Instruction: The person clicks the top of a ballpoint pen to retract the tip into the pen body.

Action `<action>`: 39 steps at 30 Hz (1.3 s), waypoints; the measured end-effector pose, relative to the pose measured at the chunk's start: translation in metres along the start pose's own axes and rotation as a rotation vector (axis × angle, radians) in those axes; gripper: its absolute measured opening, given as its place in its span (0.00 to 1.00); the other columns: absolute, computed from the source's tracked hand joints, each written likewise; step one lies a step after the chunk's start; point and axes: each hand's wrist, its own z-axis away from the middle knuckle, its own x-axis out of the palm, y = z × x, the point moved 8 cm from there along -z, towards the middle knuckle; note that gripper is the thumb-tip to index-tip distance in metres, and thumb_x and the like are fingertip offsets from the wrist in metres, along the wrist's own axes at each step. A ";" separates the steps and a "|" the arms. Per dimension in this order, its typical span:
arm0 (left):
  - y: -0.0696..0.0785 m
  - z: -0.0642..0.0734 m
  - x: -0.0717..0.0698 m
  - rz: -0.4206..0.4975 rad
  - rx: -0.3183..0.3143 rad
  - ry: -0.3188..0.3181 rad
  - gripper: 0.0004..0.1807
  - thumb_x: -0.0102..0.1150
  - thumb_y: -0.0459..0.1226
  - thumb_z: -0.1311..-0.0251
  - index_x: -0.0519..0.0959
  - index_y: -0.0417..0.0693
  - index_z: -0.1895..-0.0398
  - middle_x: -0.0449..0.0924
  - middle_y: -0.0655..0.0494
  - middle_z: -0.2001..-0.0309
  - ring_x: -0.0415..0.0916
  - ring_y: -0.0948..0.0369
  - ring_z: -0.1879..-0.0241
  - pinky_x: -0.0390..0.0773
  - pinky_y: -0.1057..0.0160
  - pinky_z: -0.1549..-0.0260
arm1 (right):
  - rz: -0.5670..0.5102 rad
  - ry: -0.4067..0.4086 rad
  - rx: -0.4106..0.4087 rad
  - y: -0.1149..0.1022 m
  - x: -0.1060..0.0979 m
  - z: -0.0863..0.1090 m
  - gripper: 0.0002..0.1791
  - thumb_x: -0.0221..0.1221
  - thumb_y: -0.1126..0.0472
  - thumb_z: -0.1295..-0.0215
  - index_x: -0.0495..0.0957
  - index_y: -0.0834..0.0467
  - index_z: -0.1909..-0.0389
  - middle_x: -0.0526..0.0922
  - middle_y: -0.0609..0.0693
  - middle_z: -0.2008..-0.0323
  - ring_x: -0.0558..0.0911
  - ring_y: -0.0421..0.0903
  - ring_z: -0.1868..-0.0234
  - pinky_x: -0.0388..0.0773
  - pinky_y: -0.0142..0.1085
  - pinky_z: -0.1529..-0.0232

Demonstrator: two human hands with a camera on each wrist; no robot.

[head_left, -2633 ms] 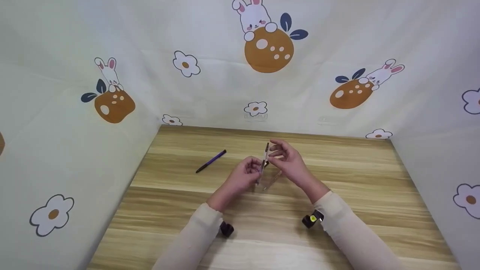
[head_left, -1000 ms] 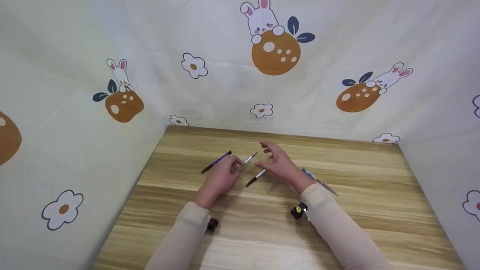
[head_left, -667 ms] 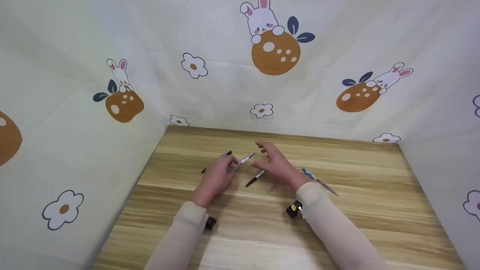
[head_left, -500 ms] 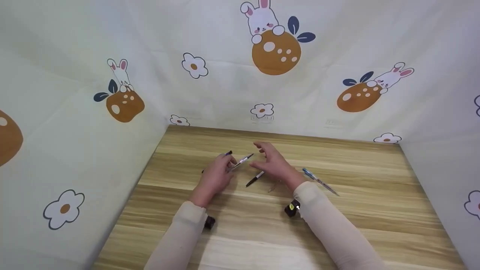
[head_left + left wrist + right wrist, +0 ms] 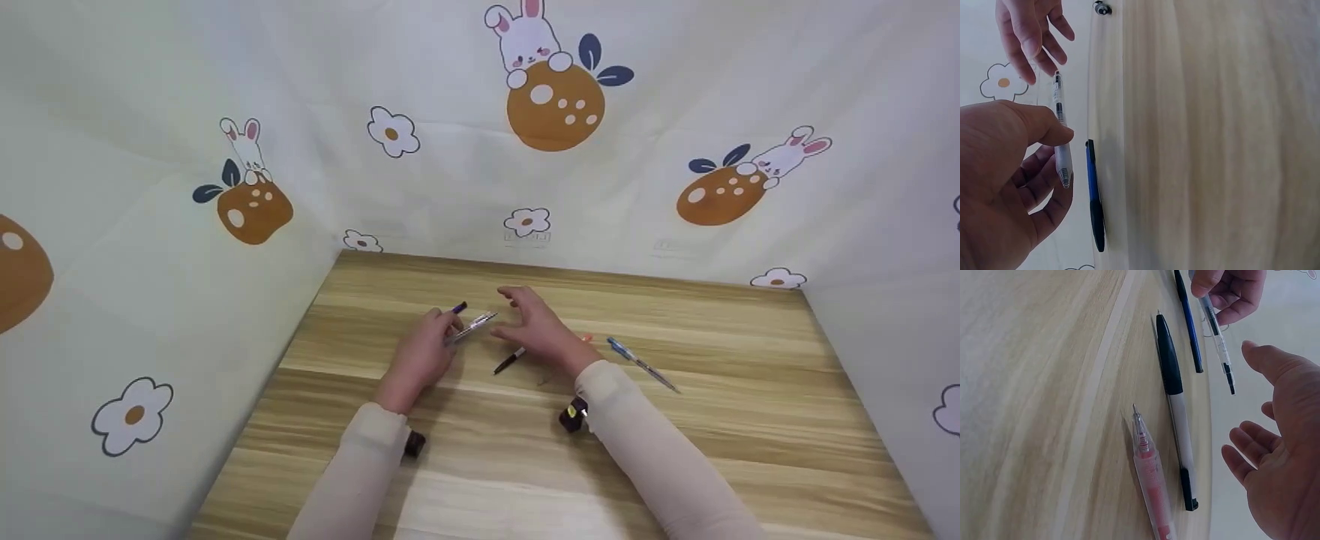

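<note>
My left hand (image 5: 424, 352) pinches a clear ballpoint pen with black parts (image 5: 476, 325) between thumb and fingers, held above the table. My right hand (image 5: 538, 326) is a little to the right of the pen's end, fingers spread and holding nothing. A blue pen with a black grip (image 5: 1095, 197) lies on the table, partly hidden by my left hand in the head view. Below my right hand lie a black-and-white pen (image 5: 1176, 405) and a clear pen with a pink inside (image 5: 1153, 489), side by side in the right wrist view.
To the right of my right hand, a clear pen with a light blue end (image 5: 643, 365) lies on the wood-grain table (image 5: 735, 450). Patterned cloth (image 5: 442, 187) hangs behind the table and at both sides.
My hands were close together over the pens; they have since come apart. My left hand has moved left with the clear pen, and my right hand has drifted left, spread. The light-blue-ended pen has come into view.
</note>
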 end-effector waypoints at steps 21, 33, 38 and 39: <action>-0.016 0.002 -0.001 -0.054 -0.036 0.027 0.13 0.70 0.27 0.31 0.86 0.46 0.47 0.80 0.51 0.55 0.81 0.50 0.54 0.85 0.48 0.55 | 0.031 -0.008 -0.023 -0.008 0.009 -0.008 0.44 0.74 0.57 0.28 0.65 0.60 0.16 0.70 0.66 0.25 0.72 0.64 0.24 0.69 0.55 0.23; -0.015 0.004 -0.001 -0.053 0.006 0.039 0.12 0.68 0.23 0.32 0.87 0.42 0.50 0.83 0.48 0.56 0.83 0.47 0.54 0.85 0.48 0.53 | 0.027 -0.009 -0.044 -0.008 0.011 -0.009 0.45 0.74 0.58 0.29 0.65 0.63 0.17 0.69 0.65 0.23 0.71 0.64 0.24 0.68 0.56 0.22; -0.017 0.003 0.000 -0.042 -0.019 0.017 0.10 0.68 0.25 0.29 0.88 0.43 0.49 0.84 0.46 0.53 0.84 0.46 0.52 0.85 0.46 0.50 | 0.019 -0.015 -0.050 -0.009 0.012 -0.009 0.45 0.75 0.58 0.29 0.65 0.61 0.17 0.69 0.66 0.23 0.70 0.66 0.24 0.68 0.56 0.22; -0.017 0.003 0.000 -0.037 -0.029 0.011 0.10 0.68 0.25 0.29 0.88 0.43 0.49 0.84 0.46 0.53 0.84 0.45 0.51 0.85 0.45 0.49 | 0.018 -0.014 -0.052 -0.009 0.012 -0.010 0.45 0.75 0.58 0.29 0.65 0.61 0.17 0.69 0.66 0.24 0.70 0.66 0.24 0.68 0.56 0.22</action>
